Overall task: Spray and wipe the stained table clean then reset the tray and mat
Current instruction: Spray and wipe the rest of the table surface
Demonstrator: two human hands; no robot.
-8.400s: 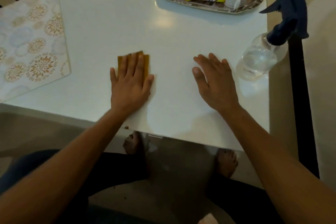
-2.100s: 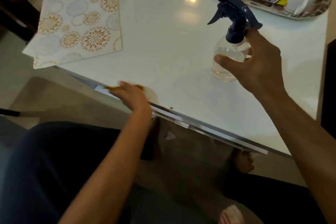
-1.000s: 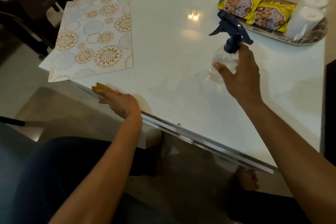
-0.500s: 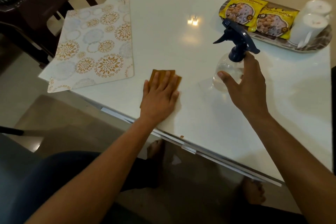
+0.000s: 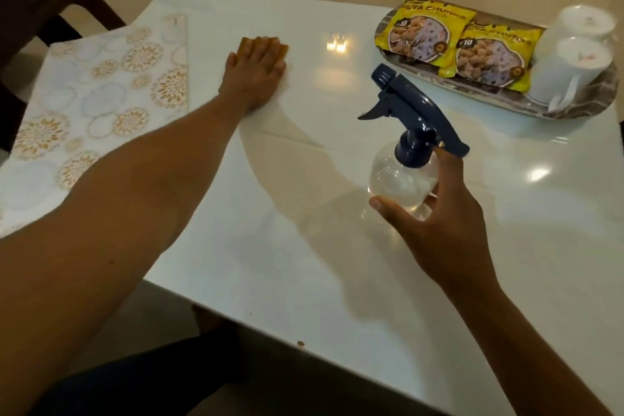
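My left hand (image 5: 255, 73) lies flat, fingers straight, pressing an orange-brown cloth (image 5: 283, 50) onto the far middle of the white table (image 5: 304, 263). My right hand (image 5: 435, 223) curls round the clear body of a spray bottle (image 5: 401, 179) with a dark blue trigger head; the bottle stands upright on the table. A floral mat (image 5: 101, 94) lies at the table's left edge. The tray (image 5: 574, 108) sits at the far right. A small brown speck (image 5: 300, 344) shows near the front edge.
On the tray lie two yellow snack packets (image 5: 452, 44) and two white cups (image 5: 570, 61). A dark chair (image 5: 40, 3) stands beyond the table's left corner. My legs show under the front edge.
My left hand has slid the cloth from near the front edge toward the far side, beside the mat. My right hand stays on the bottle. The view has shifted.
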